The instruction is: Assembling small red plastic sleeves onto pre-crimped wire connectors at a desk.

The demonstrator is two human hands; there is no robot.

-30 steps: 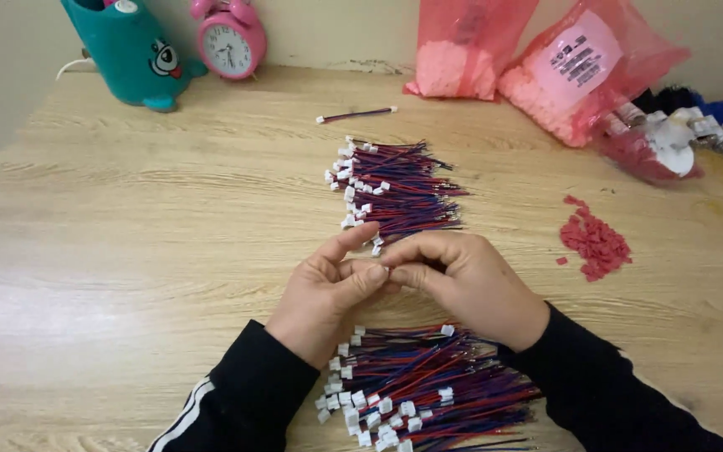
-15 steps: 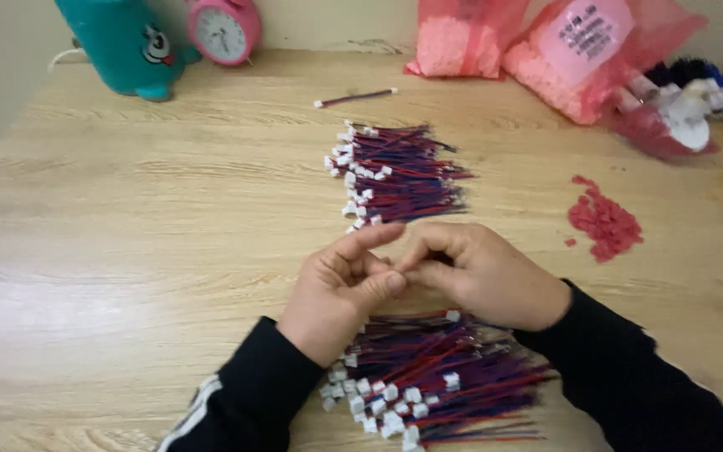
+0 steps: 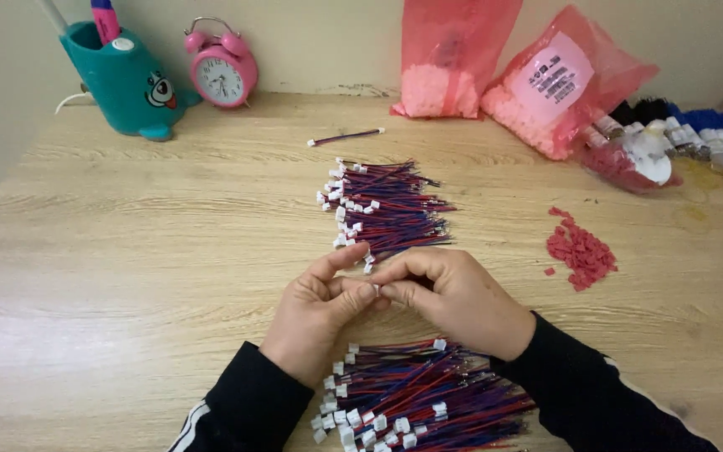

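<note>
Hands are meeting in the middle of the wooden surface [image 3: 127,251]: we are pressing our left hand [image 3: 315,314] and right hand [image 3: 453,297] together, fingertips pinched on a small white connector [image 3: 376,290] that is barely showing between them, so we cannot tell what else is being gripped there. Just beyond our fingertips, a neat far bundle of red and blue wires [image 3: 387,209] is lying with its white plugs facing left. Right under our wrists, nearer to us, a looser near heap of wires [image 3: 416,402] is spreading out, its white plugs also turned left and partly hidden by our black sleeves. Farther ahead of the hands, a single loose wire [image 3: 346,136] is lying by itself. Off to the right of our right hand, a small pile of red pieces [image 3: 579,251] is sitting well apart from the wires. At the far edge, ahead and to the left, a teal pen holder [image 3: 127,79] and a pink alarm clock [image 3: 222,71] are standing side by side, while ahead and to the right two pink plastic bags [image 3: 512,67] are leaning against the wall.
</note>
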